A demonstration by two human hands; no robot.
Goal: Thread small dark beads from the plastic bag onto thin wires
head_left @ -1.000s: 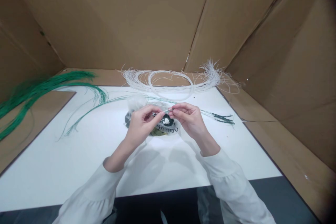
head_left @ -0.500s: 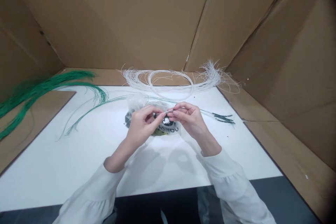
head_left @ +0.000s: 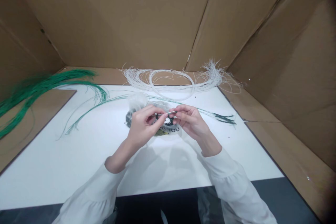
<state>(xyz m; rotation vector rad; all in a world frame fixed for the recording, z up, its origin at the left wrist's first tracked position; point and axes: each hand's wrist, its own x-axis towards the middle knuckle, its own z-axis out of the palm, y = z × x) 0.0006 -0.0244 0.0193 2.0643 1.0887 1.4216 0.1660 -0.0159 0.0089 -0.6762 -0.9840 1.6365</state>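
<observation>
Green bundle: thick hank of green strands (head_left: 34, 92), far left, lying across cardboard and the white sheet (head_left: 65, 168).
Loose green strands: a few thin ones (head_left: 90, 110) arc over the sheet, passing behind the bag and on to the right.
Bag: clear plastic bag (head_left: 136, 102) with dark contents, partly hidden by the hands; printed "YOU" readable.
Left hand: left hand (head_left: 143, 124), thumb and fingertips pinching one end of the thin piece (head_left: 172, 112).
Thin piece: spans the gap between both hands, in front of the bag in view, tilted slightly up to the right. Too small to tell what it is.
White coil: looped white strands (head_left: 168, 87) at the back edge, beyond the hands, right end frayed.
Right hand: right hand (head_left: 193, 124), thumb and fingers pinching the other end, fingertips near the left's.
Dark ends: dark green tips (head_left: 224, 119) of thin green strands, on the sheet right of the right hand.
</observation>
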